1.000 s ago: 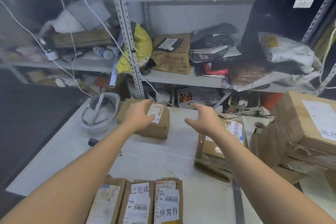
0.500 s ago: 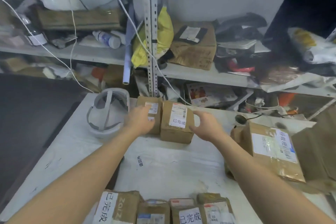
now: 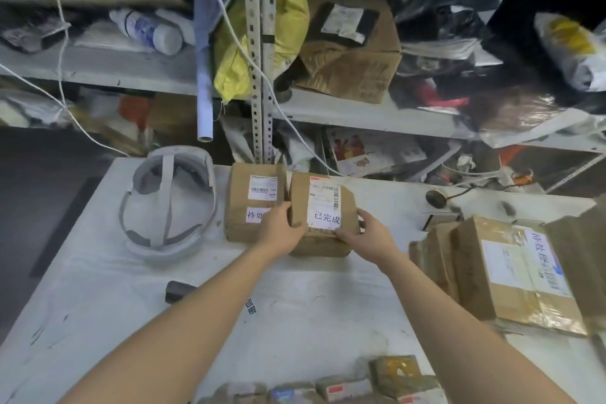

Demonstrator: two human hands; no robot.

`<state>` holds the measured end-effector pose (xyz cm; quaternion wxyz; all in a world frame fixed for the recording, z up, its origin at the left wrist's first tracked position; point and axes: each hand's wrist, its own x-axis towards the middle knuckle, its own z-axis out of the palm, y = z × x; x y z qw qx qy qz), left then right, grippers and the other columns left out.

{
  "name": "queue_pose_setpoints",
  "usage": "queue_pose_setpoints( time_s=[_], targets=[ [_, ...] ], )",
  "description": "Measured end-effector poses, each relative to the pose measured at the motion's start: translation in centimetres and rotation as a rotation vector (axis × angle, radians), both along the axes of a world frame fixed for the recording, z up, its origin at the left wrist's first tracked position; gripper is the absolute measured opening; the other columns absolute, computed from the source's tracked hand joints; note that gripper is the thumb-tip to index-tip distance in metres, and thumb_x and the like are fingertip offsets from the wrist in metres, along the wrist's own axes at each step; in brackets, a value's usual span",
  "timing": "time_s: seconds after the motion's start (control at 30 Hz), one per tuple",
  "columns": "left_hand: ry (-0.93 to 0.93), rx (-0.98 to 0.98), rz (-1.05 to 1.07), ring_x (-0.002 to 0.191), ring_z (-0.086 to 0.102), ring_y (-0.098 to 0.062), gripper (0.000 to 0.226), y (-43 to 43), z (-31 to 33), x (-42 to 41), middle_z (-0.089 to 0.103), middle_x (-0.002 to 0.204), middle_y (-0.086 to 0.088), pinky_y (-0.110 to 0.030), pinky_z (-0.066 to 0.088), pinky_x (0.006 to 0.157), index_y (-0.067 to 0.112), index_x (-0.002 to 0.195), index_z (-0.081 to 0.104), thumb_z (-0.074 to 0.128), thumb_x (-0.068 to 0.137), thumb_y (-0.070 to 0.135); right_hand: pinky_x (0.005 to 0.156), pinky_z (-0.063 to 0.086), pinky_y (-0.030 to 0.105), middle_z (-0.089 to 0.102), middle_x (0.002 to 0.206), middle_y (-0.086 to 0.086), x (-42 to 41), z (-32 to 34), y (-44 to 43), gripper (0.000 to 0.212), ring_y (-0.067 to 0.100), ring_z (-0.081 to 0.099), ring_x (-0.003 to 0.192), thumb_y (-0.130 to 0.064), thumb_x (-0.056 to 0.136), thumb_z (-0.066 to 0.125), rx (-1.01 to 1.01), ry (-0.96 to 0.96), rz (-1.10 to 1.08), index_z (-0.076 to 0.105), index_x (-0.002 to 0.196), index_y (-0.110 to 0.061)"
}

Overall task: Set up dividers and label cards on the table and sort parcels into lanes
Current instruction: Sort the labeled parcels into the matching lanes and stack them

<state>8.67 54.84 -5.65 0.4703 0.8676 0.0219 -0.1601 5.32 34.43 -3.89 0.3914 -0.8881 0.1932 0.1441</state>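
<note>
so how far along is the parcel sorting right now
Partly done. Done: a row of parcels lies along the near edge of the table, and a carded parcel sits at the far edge. In hand: the left hand and right hand grip the 已完成 parcel beside it. Left: the right-side pile looks unsorted, and no dividers are visible.

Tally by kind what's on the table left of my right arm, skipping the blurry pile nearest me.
Cardboard parcels: 2 (left parcel, held parcel)
White headset: 1
Small dark object: 1
Total: 4
</note>
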Motion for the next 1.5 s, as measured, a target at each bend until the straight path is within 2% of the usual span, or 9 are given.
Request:
queue_pose_setpoints(
  time_s=[0.1, 0.33, 0.5, 0.63, 0.77, 0.9, 1.0, 1.27, 1.5],
  targets=[
    [0.013, -0.015, 0.001, 0.102, 0.063, -0.015, 0.054, -0.5, -0.6, 0.1, 0.066, 0.121, 0.003, -0.024, 0.048, 0.084, 0.017, 0.135, 0.053, 0.073, 0.085, 0.021, 0.087, 0.051, 0.030, 0.061, 0.105, -0.015, -0.1, -0.9, 0.2, 0.061, 0.012, 0.059, 0.101, -0.033, 0.083, 0.076, 0.131, -0.045, -0.072, 0.051, 0.138, -0.026],
    [-0.019, -0.123, 0.111, 0.101, 0.063, -0.012, 0.049, -2.2, -0.6, -0.9, 0.067, 0.110, 0.010, -0.023, 0.050, 0.083, 0.024, 0.129, 0.059, 0.071, 0.083, 0.009, 0.083, 0.058, 0.034, 0.072, 0.105, -0.008, -0.7, -1.1, 0.1, 0.044, 0.010, 0.067, 0.095, -0.021, 0.079, 0.079, 0.245, -0.113, -0.137, 0.064, 0.120, -0.030],
    [-0.064, -0.250, 0.146, 0.086, 0.059, 0.017, 0.051, -3.1, 0.9, -1.8, 0.063, 0.099, 0.024, -0.006, 0.048, 0.065, 0.047, 0.103, 0.057, 0.070, 0.082, 0.002, 0.074, 0.058, 0.031, 0.072, 0.098, -0.017, -1.6, 0.9, -0.7, 0.042, 0.006, 0.068, 0.092, -0.025, 0.075, 0.079, 0.227, -0.201, -0.149, 0.065, 0.112, -0.040],
    [-0.093, -0.337, 0.143, 0.093, 0.063, 0.005, 0.053, -3.8, 3.6, -2.1, 0.067, 0.102, 0.022, -0.014, 0.049, 0.071, 0.047, 0.114, 0.059, 0.074, 0.080, 0.009, 0.067, 0.057, 0.031, 0.072, 0.094, -0.019, -2.4, 4.5, -1.8, 0.040, 0.007, 0.068, 0.088, -0.031, 0.074, 0.079, 0.209, -0.254, -0.151, 0.061, 0.101, -0.053],
    [-0.154, -0.364, 0.150, 0.097, 0.061, 0.004, 0.066, -4.8, 7.3, -2.9, 0.059, 0.096, 0.037, -0.023, 0.050, 0.077, 0.037, 0.135, 0.054, 0.079, 0.078, 0.017, 0.075, 0.060, 0.034, 0.072, 0.101, -0.015, -3.9, 8.4, -3.2, 0.042, 0.007, 0.068, 0.094, -0.029, 0.076, 0.080, 0.240, -0.310, -0.155, 0.064, 0.113, -0.040],
    [-0.268, -0.392, 0.105, 0.100, 0.062, 0.001, 0.071, -7.3, 12.0, -5.0, 0.064, 0.114, 0.021, -0.018, 0.049, 0.075, 0.035, 0.139, 0.051, 0.081, 0.077, 0.017, 0.073, 0.057, 0.023, 0.071, 0.099, -0.020, -6.9, 12.9, -5.7, 0.041, -0.003, 0.067, 0.090, -0.028, 0.076, 0.080, 0.234, -0.447, -0.137, 0.066, 0.114, -0.034],
    [-0.346, -0.362, 0.106, 0.102, 0.058, 0.001, 0.073, -9.8, 15.5, -7.8, 0.057, 0.127, 0.009, -0.019, 0.048, 0.082, 0.027, 0.142, 0.049, 0.082, 0.077, 0.020, 0.080, 0.058, 0.030, 0.073, 0.100, -0.019, -9.8, 15.8, -8.4, 0.045, -0.001, 0.068, 0.092, -0.029, 0.074, 0.082, 0.258, -0.518, -0.140, 0.068, 0.116, -0.032],
    [-0.485, -0.366, 0.084, 0.119, 0.056, -0.016, 0.064, -18.8, 22.6, -18.9, 0.062, 0.127, 0.005, -0.044, 0.049, 0.100, 0.028, 0.139, 0.054, 0.078, 0.080, 0.024, 0.082, 0.059, 0.040, 0.074, 0.099, -0.017, -20.3, 21.8, -18.1, 0.040, 0.004, 0.068, 0.094, -0.033, 0.071, 0.083, 0.311, -0.619, -0.098, 0.070, 0.109, -0.036],
    [-0.538, -0.324, 0.100, 0.122, 0.050, -0.013, 0.066, -26.4, 26.3, -27.4, 0.052, 0.134, 0.014, -0.039, 0.049, 0.098, 0.034, 0.141, 0.050, 0.077, 0.081, 0.033, 0.084, 0.059, 0.033, 0.074, 0.103, -0.015, -28.4, 24.7, -26.3, 0.049, 0.004, 0.068, 0.095, -0.037, 0.072, 0.084, 0.315, -0.671, -0.085, 0.070, 0.118, -0.029]
  ],
)
